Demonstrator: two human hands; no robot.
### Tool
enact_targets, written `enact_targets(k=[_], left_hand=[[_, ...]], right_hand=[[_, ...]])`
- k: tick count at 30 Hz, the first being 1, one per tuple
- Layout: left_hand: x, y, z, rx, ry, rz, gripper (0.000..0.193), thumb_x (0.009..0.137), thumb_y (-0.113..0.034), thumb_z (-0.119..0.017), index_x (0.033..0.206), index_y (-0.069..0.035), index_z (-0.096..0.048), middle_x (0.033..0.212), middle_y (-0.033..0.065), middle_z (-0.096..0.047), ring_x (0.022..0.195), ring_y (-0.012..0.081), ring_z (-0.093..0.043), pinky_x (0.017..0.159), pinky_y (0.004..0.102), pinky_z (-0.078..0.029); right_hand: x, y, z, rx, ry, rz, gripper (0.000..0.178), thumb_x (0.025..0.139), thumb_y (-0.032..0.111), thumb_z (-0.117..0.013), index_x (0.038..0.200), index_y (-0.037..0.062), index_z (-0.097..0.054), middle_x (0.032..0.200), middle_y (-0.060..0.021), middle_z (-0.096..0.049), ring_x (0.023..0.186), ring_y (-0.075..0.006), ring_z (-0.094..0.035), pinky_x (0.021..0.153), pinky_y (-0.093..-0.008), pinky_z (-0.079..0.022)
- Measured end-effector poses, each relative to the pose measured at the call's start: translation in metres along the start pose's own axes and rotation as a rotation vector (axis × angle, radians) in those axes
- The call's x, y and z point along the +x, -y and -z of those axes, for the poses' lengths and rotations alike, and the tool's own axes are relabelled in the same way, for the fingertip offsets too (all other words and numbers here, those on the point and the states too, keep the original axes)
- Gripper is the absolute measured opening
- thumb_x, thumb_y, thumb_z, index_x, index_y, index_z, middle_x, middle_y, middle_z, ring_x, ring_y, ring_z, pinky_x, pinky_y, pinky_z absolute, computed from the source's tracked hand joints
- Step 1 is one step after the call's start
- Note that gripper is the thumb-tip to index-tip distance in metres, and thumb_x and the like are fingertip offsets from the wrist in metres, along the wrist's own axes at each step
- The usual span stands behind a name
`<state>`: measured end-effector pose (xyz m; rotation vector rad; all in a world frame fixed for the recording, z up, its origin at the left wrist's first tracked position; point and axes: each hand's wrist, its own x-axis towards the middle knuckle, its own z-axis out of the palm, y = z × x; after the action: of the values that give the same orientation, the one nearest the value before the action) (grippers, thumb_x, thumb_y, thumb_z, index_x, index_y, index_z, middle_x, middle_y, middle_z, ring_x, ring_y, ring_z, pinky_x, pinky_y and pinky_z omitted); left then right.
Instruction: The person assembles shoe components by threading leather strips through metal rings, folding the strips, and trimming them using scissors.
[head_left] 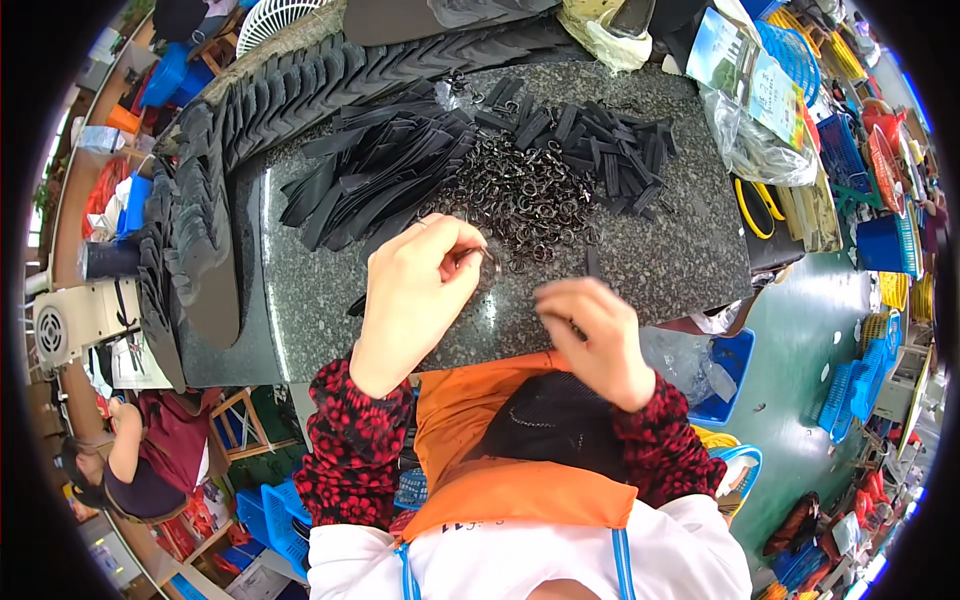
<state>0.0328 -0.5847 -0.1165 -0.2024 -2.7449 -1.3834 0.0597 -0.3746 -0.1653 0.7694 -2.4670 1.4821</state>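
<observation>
**Ring in the left hand, right hand curled beside it over a speckled tabletop**

At the far left, a co-worker (165, 450) in a dark red top sits with one forearm raised, below a white machine (85, 320) with a round vent. Flat black sole-shaped pieces (212, 285) overlap in a long row, which runs up the left side of the dark speckled tabletop (690, 240) and curves along its far edge.

Inside that curve lies a fanned pile of long black strips (350, 175). Just nearer the person, the left hand (415, 285) is raised over the tabletop, its fingers curled and thumb and forefinger pinched together on what looks like a small ring (490, 262); blur hides its detail. A patterned red-and-black sleeve covers each forearm.

Beyond the hands, in the middle, spreads a heap of dark metal rings (525, 195), bordering the strips on its left and short black pieces (625, 160) on its right. One more black piece (592, 262) lies apart, just beyond the right hand (590, 330). That hand is near the tabletop's close edge, fingers bent and blurred; whether they grip anything cannot be told. Below both hands, orange cloth (530, 495) covers the person's lap.

Farther right, yellow-and-black scissor handles (760, 207) show at the tabletop's edge, near a clear plastic bag (755, 145) with a printed sheet. A blue bin (738, 375) stands lower down, and blue baskets (850, 380) line the green floor (780, 340).
</observation>
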Motion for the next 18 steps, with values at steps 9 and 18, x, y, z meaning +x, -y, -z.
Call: enact_targets(k=[9,18], left_hand=[[-0.028,-0.002,-0.016,-0.055,-0.102,-0.259,0.029,0.077,0.007,-0.068,0.103,-0.007,-0.072,0.077,0.0074,-0.060,0.062,0.0188,-0.061,0.056,0.0287,-0.049],[-0.037,0.001,-0.003,-0.601,0.205,0.047,0.039,0.081,0.010,-0.061,0.117,-0.003,-0.068,0.088,0.0025,-0.053,0.075,0.0099,-0.056,0.068,0.0230,-0.047]], right_hand=[[0.022,0.015,-0.010,0.432,0.088,0.005,0.018,0.077,-0.003,-0.072,0.094,0.0026,-0.069,0.115,-0.0113,-0.060,0.094,-0.0230,-0.062,0.077,-0.0328,-0.052],[0.015,0.008,0.006,0.313,0.218,0.067,0.020,0.075,-0.004,-0.071,0.095,0.0016,-0.069,0.096,-0.0089,-0.060,0.083,-0.0221,-0.063,0.071,-0.0310,-0.052]])
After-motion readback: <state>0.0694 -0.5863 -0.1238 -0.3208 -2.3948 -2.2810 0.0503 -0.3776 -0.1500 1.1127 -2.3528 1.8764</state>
